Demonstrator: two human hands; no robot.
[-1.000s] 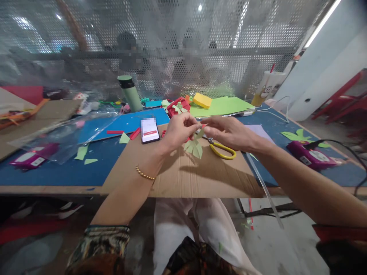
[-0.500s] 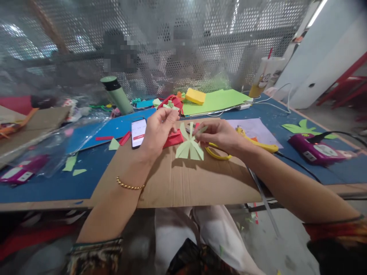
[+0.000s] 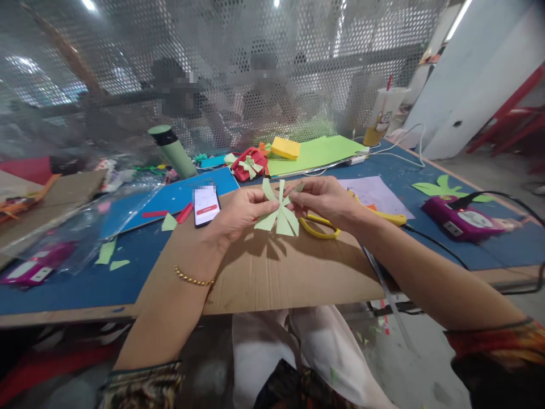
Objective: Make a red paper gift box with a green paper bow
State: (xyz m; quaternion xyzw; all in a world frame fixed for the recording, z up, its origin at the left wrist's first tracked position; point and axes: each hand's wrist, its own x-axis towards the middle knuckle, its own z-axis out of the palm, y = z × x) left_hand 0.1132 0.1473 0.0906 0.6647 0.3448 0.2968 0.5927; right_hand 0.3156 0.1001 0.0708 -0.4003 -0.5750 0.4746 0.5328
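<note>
A pale green paper flower [image 3: 284, 222] with several slit petals is held up over the brown cardboard [image 3: 272, 278]. My left hand [image 3: 238, 216] pinches its left side near the centre. From the right, my right hand [image 3: 321, 199] grips the flower's far edge, its fingertips partly behind the petals. Below my right hand lie yellow-handled scissors [image 3: 321, 227], their blades out of sight. Left of my left hand is a phone [image 3: 206, 205] with a lit screen. Behind the hands sits a red paper piece [image 3: 243, 168] topped with a smaller pale green paper shape [image 3: 250, 166].
A yellow block [image 3: 285, 148] rests by green sheets [image 3: 323, 152] at the back. Left stands a green bottle [image 3: 174, 153]; back right, a drink cup [image 3: 385, 116]. Purple power boxes [image 3: 462, 218] with cords flank the cardboard. Paper scraps [image 3: 169, 222] lie beside the phone.
My left hand has come down and right from the red piece to take hold of the flower. The flower has tilted and turned slightly; my right hand still holds it.
</note>
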